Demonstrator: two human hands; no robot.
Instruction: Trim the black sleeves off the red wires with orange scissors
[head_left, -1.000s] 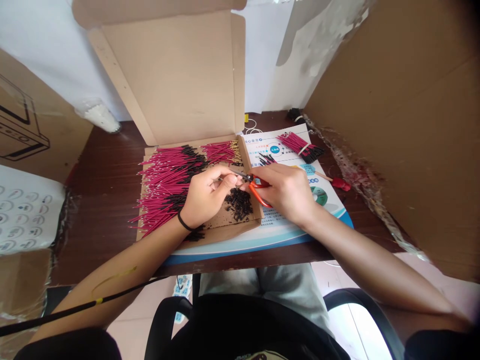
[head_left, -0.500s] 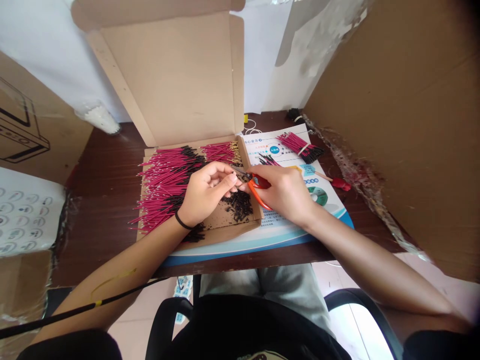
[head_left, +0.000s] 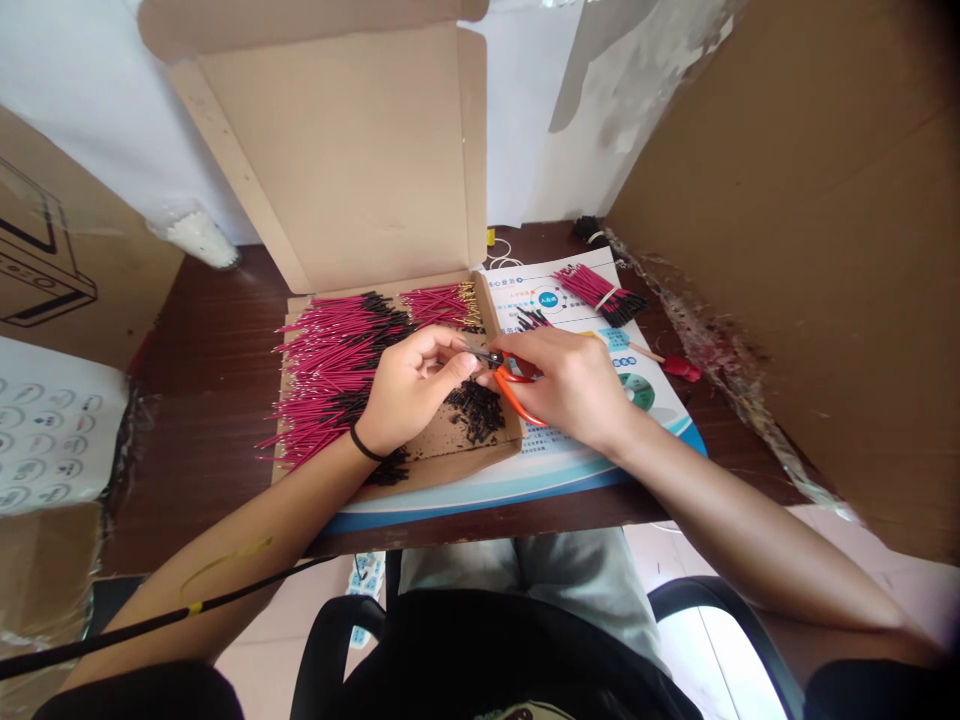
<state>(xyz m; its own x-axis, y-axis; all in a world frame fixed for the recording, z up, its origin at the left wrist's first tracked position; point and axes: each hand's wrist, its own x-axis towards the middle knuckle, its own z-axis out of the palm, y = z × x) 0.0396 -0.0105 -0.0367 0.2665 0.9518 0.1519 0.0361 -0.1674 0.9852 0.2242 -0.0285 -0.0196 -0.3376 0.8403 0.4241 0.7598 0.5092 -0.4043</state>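
Observation:
My right hand (head_left: 581, 385) grips a pair of scissors (head_left: 517, 398) with orange handles, its fingers around them. Their dark blades point left, at the fingertips of my left hand (head_left: 416, 385). That hand is closed in a pinch, thumb against fingers; whatever small piece it holds is hidden. Both hands are over an open cardboard box (head_left: 429, 440). Many thin magenta sticks with black ends (head_left: 330, 350) lie in its left part. Below my fingertips is a heap of small black scraps (head_left: 480, 412).
The box's raised lid (head_left: 345, 160) stands behind. To the right, a banded bundle of magenta sticks (head_left: 589, 285) lies on a printed sheet (head_left: 540, 465), with a red-ended stick (head_left: 681, 369) beside it. A large cardboard panel (head_left: 810, 230) borders the right side.
The scissor blades, spread apart before, now lie closer together at my left fingertips. Both hands stay in almost the same place.

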